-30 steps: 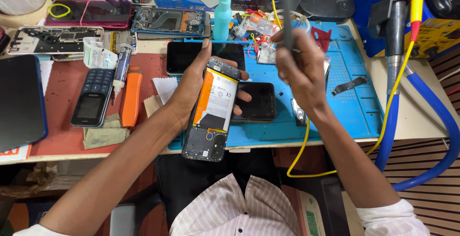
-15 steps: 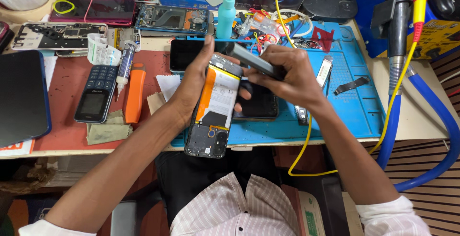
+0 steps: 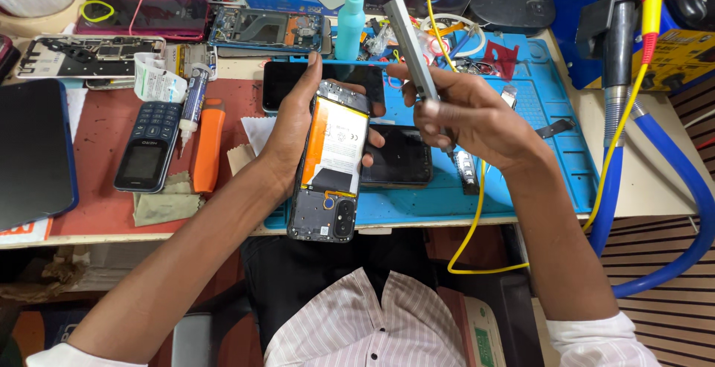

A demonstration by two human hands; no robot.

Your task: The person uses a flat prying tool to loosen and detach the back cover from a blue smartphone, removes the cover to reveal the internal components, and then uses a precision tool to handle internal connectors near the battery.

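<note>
My left hand (image 3: 292, 138) grips an opened smartphone (image 3: 329, 164) with its back cover off, showing a white and orange battery and the dark frame with camera holes at the near end. My right hand (image 3: 477, 117) is closed around a slim grey metal tool (image 3: 411, 47) whose upper end points up and away, just right of the phone's top edge. Both hands hover above a blue repair mat (image 3: 521, 158). A dark phone screen (image 3: 398, 157) lies on the mat under the hands.
A keypad phone (image 3: 146, 145), an orange tool (image 3: 208, 145), a glue tube (image 3: 195, 93) and a dark tablet (image 3: 33, 151) lie on the red mat at left. Opened phone frames (image 3: 264, 30), a teal bottle (image 3: 351, 11), a yellow cable (image 3: 477, 225) and blue hoses (image 3: 670, 188) surround the work area.
My right hand has lifted off the phone's top and tilted the grey tool from lying flat across it to pointing upward. My left hand keeps the phone nearly still.
</note>
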